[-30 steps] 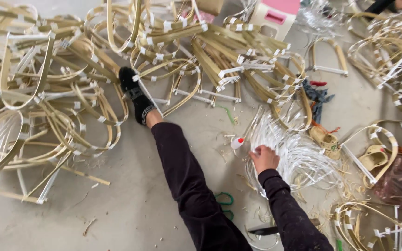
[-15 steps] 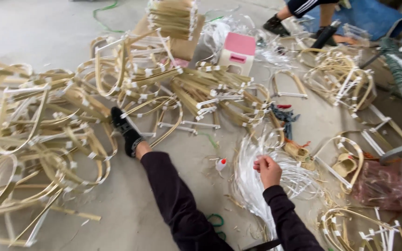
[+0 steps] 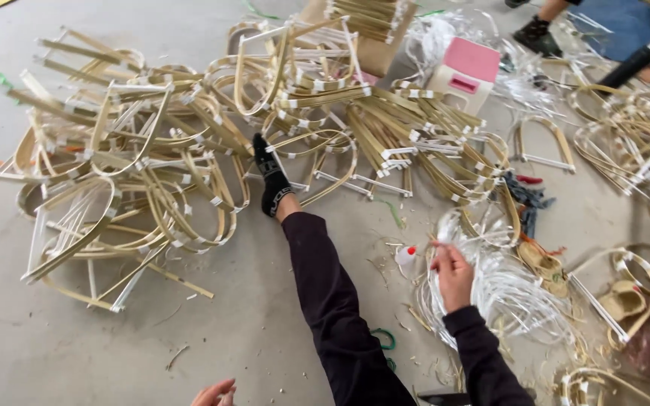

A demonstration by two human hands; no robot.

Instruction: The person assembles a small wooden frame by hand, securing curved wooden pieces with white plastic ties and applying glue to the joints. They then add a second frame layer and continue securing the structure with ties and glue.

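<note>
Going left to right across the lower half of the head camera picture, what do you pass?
Bent bamboo frames → left hand → outstretched leg in a black sock → small white bottle with red cap → right hand → coil of white strips.

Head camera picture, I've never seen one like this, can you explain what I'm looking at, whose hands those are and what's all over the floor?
The picture comes from a camera worn on a person's head, looking down at their own body as they sit on a concrete floor. The long dark shape in the middle is their leg, ending in a black sock. Their right hand reaches into a bundle of thin white strips and seems to pinch some of them. Only the fingertips of the left hand show at the bottom edge, holding nothing visible. Piles of bent bamboo frames cover the floor. A small white bottle with a red cap lies beside the right hand, and a pink-topped stool stands farther back.
</note>
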